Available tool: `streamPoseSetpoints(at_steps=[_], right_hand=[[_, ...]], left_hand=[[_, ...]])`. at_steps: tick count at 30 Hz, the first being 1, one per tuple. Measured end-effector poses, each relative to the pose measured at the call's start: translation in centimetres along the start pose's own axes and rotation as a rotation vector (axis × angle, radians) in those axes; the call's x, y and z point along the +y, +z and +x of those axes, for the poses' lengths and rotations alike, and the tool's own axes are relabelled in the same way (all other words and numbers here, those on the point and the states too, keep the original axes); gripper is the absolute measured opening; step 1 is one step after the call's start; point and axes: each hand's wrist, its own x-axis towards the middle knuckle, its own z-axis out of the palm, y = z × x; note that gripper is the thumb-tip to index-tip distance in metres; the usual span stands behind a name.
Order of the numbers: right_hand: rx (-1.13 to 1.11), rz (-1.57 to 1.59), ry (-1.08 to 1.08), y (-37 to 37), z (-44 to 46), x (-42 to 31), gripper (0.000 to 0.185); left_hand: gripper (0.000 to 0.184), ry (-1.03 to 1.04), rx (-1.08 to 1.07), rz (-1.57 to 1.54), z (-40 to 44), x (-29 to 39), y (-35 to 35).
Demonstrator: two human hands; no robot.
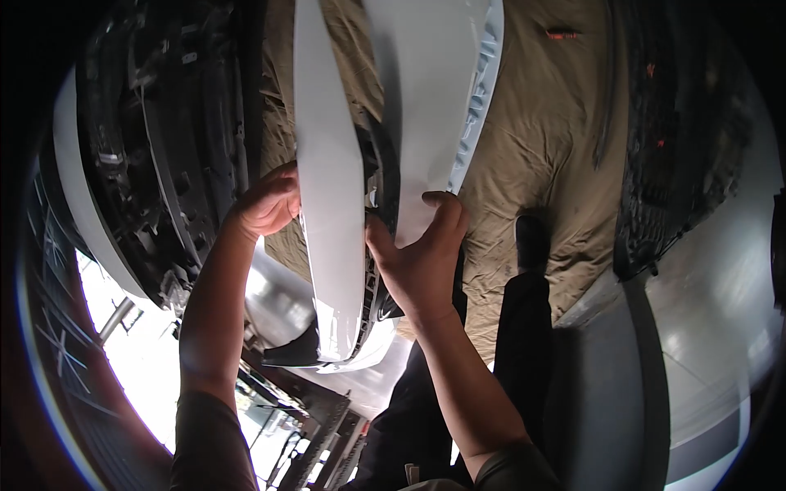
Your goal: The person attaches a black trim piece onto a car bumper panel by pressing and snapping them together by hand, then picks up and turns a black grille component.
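Observation:
A white car bumper (332, 188) stretches from the top of the view toward me, with a dark recessed opening and black trim (383, 164) along its middle. My left hand (274, 200) is at its left edge, fingers curled against the rim, with some fingertips hidden. My right hand (424, 250) grips across the trim and the white right section (430, 106). Its thumb lies at the dark opening and its bent fingers press on the white surface. A row of moulded tabs runs along the right section's edge.
Brown wrinkled cloth (524, 123) covers the floor under the bumper. A small red-and-black object (562, 35) lies on it. Dark car front parts (176, 131) stand at left, another dark part (679, 139) at right. My shoe (532, 241) rests on the cloth.

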Motion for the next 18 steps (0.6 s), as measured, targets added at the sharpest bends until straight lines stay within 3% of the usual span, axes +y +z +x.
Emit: streamPoseSetpoints(at_steps=[5,10,11,18], right_hand=[[-0.049,-0.069,-0.032,0.4,-0.6,0.2,0.055],[-0.068,-0.078,-0.029,1.3,-1.3,0.1,0.038],[-0.103,-0.040,0.075,1.1,-1.4,-0.4,0.032],[-0.057,-0.186,-0.190,1.7,-1.8,1.7,0.029]], left_hand=[[0.042,0.037,0.122,0.078,0.9,0.8,3.7],[0.044,0.016,-0.022,-0.126,0.5,-1.3,0.2],[0.044,0.052,-0.182,-0.201,0.5,-3.1,-3.0],[0.049,0.144,-0.361,-0.524,-0.1,-7.9,-2.3]])
